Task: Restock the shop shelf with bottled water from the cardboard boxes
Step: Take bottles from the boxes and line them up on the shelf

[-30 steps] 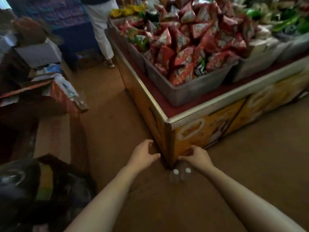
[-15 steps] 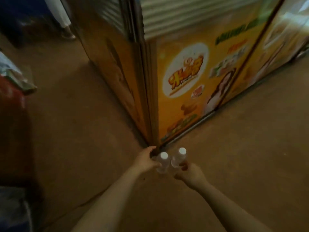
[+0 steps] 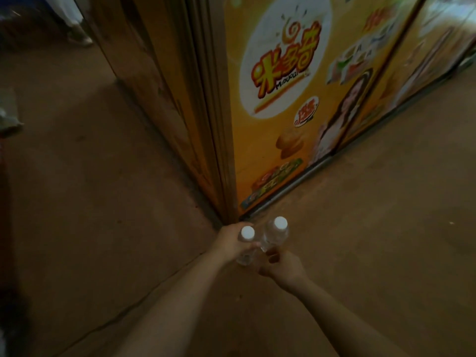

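Left hand (image 3: pixel 229 244), at about 6 o'clock in the head view, curled round a clear water bottle with a white cap (image 3: pixel 246 247), thumb across its side, cap pointing up toward the camera. Right hand (image 3: pixel 282 266), just toward 4 o'clock from the left one, fingers pinching the lower body of a second clear water bottle (image 3: pixel 275 234), also white-capped and tilted slightly toward 1 o'clock. Both bottles close together, sides near touching or touching; hard to tell which in the dim, blurred light. Both forearms bare, running down to the frame's bottom edge at 6 and 5 o'clock. Directly at 12 o'clock from the hands, the bottom corner of an orange display stand (image 3: pixel 270 150), just beyond the knuckles, with a printed panel showing a white oval logo, red-and-yellow characters, pictured snacks and a pictured figure. A metal strip along the stand's foot toward 2 o'clock. Brown floor (image 3: pixel 103 202) all around, with a seam line running toward 7 o'clock. Far off at 11 o'clock, another person's pale shoe (image 3: pixel 79 38).
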A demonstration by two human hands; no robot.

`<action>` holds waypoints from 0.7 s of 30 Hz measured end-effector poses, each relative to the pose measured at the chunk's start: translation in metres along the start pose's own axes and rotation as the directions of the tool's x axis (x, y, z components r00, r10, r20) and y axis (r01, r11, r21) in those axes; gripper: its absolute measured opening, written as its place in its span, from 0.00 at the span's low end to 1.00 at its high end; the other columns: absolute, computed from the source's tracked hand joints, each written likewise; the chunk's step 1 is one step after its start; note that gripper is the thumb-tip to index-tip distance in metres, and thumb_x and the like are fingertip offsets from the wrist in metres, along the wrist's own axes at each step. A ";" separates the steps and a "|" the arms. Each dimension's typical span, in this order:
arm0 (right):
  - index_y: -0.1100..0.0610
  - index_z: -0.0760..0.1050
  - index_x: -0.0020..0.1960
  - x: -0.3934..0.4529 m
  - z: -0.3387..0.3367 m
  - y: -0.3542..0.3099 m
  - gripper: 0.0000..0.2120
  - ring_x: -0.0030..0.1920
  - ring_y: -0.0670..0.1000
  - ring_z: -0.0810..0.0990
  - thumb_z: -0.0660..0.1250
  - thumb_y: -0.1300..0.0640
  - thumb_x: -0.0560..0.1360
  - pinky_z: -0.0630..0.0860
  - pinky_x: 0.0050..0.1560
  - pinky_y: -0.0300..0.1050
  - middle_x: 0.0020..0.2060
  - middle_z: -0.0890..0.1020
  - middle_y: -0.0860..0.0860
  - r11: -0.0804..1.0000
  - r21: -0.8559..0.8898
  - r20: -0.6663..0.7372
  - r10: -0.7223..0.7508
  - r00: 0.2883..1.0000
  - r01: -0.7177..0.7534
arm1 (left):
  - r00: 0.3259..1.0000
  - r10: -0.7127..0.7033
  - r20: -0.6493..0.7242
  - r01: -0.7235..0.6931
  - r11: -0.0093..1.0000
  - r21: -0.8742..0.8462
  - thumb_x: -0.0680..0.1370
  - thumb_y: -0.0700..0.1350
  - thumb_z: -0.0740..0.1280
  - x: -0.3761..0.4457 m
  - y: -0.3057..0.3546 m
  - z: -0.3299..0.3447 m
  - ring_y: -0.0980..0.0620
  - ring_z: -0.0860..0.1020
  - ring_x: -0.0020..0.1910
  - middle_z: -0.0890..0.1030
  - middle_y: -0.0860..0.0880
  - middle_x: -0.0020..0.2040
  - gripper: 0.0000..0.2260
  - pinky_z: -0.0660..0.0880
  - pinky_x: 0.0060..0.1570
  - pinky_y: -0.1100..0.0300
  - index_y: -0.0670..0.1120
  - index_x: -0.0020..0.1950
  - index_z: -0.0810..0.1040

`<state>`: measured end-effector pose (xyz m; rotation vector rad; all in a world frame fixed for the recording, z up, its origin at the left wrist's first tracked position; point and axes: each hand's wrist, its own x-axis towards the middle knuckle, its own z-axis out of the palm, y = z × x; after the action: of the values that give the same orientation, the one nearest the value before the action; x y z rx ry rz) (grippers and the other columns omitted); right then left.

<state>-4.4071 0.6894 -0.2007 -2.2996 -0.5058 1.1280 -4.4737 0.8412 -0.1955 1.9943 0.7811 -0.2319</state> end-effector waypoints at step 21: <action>0.53 0.73 0.61 -0.258 -0.142 -0.248 0.26 0.50 0.50 0.77 0.75 0.48 0.65 0.74 0.47 0.42 0.52 0.79 0.49 0.946 -0.245 0.144 -0.181 0.973 0.212 | 0.989 0.019 -0.146 -0.013 0.999 0.047 0.69 0.56 0.74 -0.270 0.244 -0.255 0.54 0.75 0.61 0.79 0.52 0.61 0.25 0.73 0.61 0.56 0.50 0.64 0.77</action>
<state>-4.4675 0.7065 0.1792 -2.3413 -0.9593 1.1624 -4.5722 0.8521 0.2376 2.0778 0.8589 -0.0953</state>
